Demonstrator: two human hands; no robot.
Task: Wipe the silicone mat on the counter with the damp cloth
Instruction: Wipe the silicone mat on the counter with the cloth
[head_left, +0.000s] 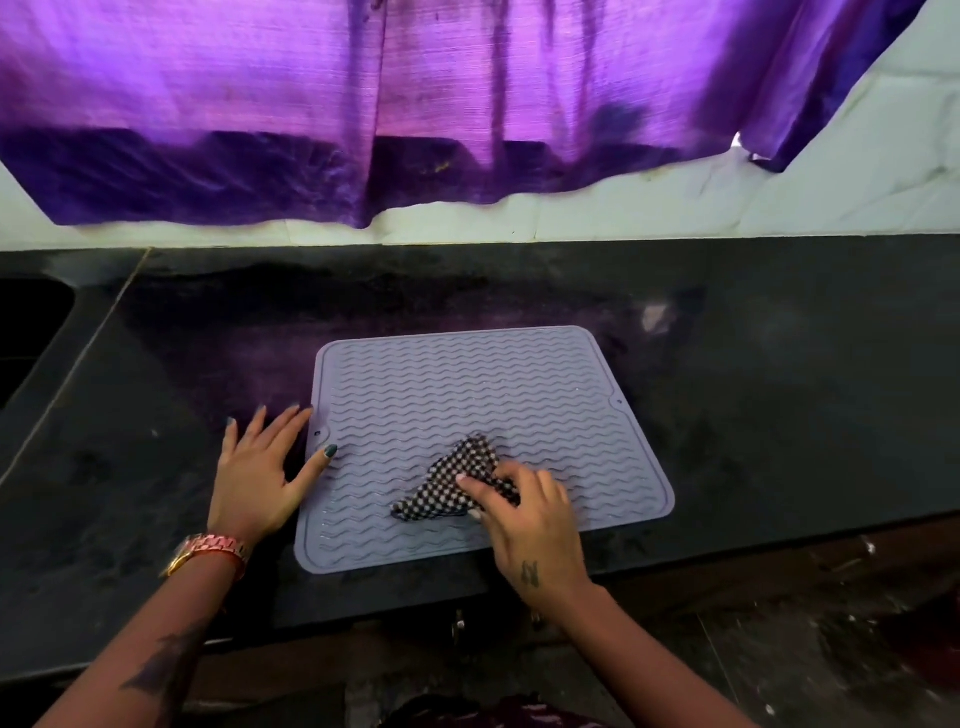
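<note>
A grey silicone mat (457, 395) with wavy ridges lies flat on the dark stone counter (779, 415). On its near half sits a crumpled black-and-white checked cloth (452, 483). My right hand (530, 525) grips the cloth's right side with curled fingers and holds it down on the mat. My left hand (260, 473) lies flat with fingers spread at the mat's left edge; its thumb rests on the mat and its fingers reach the counter beside it.
A purple curtain (415, 104) hangs over the white tiled wall (675, 208) behind the counter. A dark sink recess (26, 332) opens at the far left. The counter's front edge runs just below the mat, with floor beneath.
</note>
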